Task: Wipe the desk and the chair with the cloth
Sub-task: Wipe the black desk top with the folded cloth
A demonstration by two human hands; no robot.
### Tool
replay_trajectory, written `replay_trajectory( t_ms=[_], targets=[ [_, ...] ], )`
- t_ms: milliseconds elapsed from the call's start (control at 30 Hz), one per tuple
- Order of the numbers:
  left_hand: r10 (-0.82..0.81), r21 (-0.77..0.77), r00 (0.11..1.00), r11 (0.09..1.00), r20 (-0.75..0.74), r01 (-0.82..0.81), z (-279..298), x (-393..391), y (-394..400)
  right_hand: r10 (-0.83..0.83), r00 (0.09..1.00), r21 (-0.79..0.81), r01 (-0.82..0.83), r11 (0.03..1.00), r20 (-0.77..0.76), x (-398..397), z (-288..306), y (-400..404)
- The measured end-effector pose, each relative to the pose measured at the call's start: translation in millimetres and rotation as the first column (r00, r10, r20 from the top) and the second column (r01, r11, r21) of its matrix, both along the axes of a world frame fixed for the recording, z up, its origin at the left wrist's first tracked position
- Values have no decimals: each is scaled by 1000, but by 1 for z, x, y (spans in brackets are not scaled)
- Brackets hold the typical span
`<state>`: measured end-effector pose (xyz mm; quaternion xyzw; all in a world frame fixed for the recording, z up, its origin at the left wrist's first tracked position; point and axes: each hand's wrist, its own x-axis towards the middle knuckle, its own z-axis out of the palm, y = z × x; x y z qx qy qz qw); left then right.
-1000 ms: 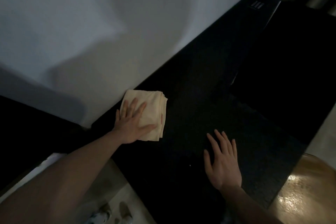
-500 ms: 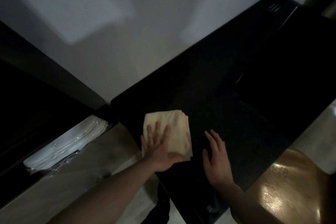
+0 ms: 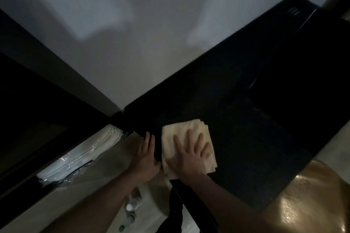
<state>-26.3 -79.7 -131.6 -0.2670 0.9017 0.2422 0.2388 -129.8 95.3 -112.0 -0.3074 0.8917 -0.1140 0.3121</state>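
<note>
The folded cream cloth (image 3: 185, 128) lies near the front left corner of the black desk (image 3: 255, 138). My right hand (image 3: 189, 155) presses flat on the cloth with its fingers spread. Just left of the cloth, my left hand (image 3: 145, 157) rests with straight fingers along the desk's left edge and holds nothing. The chair's shiny brown seat (image 3: 312, 204) shows at the lower right, beside the desk's front edge.
A pale wall (image 3: 151, 43) runs behind the desk. White folded items in clear plastic (image 3: 79, 159) lie on a low ledge at the left. Small bottles (image 3: 130, 206) stand on the floor below the desk corner. A dark cabinet (image 3: 28, 109) fills the far left.
The cloth slid from the back wall toward the front left corner. My left hand came off it to the desk edge, and my right hand now presses on it.
</note>
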Motion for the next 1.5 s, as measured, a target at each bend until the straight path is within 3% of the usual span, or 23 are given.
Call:
replay_trajectory(
  t_ms=[200,367,567,733,1067,1200,1367,1500],
  targets=[
    [-116,-90,993,990,-31,113,-7,6,-12,173,984,46,-171,984,-52,-59,-14,-67],
    [-126,-121,991,985,-40,121,-4,3,-13,187,980,89,-180,980,-75,-86,-21,-115],
    [-145,-183,987,971,75,156,3,-5,-12,194,978,93,-187,978,-75,-68,-17,-74],
    [-118,-216,975,963,190,159,17,-19,-5,157,987,74,-154,985,-41,-22,-11,5],
    [-157,-267,922,928,353,260,35,-35,11,0,1000,239,6,971,-24,74,8,172],
    [-174,-194,910,946,376,261,41,-38,44,-50,999,255,46,966,11,76,12,174],
    [-156,-217,913,944,378,251,32,-33,62,-173,984,207,160,965,46,62,10,129],
    [-160,-223,909,940,384,259,33,-35,61,-164,986,219,158,963,9,37,2,87]
  ],
)
